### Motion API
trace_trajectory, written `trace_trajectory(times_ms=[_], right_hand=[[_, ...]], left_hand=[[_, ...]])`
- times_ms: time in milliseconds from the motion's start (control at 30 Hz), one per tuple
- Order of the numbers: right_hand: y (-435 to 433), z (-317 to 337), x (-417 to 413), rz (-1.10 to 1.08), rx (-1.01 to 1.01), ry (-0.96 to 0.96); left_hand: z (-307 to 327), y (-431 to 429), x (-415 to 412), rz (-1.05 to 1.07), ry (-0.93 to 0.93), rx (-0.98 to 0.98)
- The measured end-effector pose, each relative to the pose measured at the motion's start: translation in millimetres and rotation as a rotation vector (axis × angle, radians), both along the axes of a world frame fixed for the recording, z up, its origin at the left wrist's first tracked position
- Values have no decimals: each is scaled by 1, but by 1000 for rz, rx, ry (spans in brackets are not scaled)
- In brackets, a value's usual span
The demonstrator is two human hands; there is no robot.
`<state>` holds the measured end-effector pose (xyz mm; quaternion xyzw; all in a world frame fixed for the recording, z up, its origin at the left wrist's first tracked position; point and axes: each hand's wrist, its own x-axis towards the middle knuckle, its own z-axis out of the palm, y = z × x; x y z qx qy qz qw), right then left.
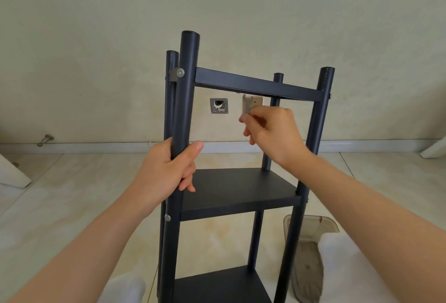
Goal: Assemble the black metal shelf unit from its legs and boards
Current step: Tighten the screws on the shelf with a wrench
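From the head view, we see the shelf unit [296, 218] standing upright on the floor [72, 194] close in front of us. All four legs are up, and the top board [258, 85], middle board [239, 189] and bottom board [217, 285] sit between them.

Our left hand [169, 167] wraps around the front-left leg [185, 109] just above the middle board, fingers and thumb curled around the tube to steady the frame. Our right hand [272, 128] is raised under the top board and pinches a small flat grey metal piece [249, 107] between thumb and fingertips. We cannot tell whether it is a tightening tool or a fitting.

A silver bolt [180, 72] shows at the top board's front-left corner. A clear plastic tray [311, 227] lies on the floor by the right legs.

We judge the build to be nearly done, at the stage of fastening the top board. The next move probably calls for bringing the metal piece to a corner joint under that board, lining it up squarely, and keeping the leg braced so the frame does not twist.
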<state>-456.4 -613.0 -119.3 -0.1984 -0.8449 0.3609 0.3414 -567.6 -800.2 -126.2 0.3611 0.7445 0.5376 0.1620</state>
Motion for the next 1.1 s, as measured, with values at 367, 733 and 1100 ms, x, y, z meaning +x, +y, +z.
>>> trace_trajectory(times_ms=[367, 733, 1100], right_hand=[[40, -14, 46, -277, 191, -129], [54, -10, 44, -271, -335, -8], [46, -15, 32, -153, -596, 4]], left_hand=[[-5, -16, -36, -2, 3, -54], [-4, -24, -50, -17, 49, -113], [-12, -26, -63, 44, 106, -134]])
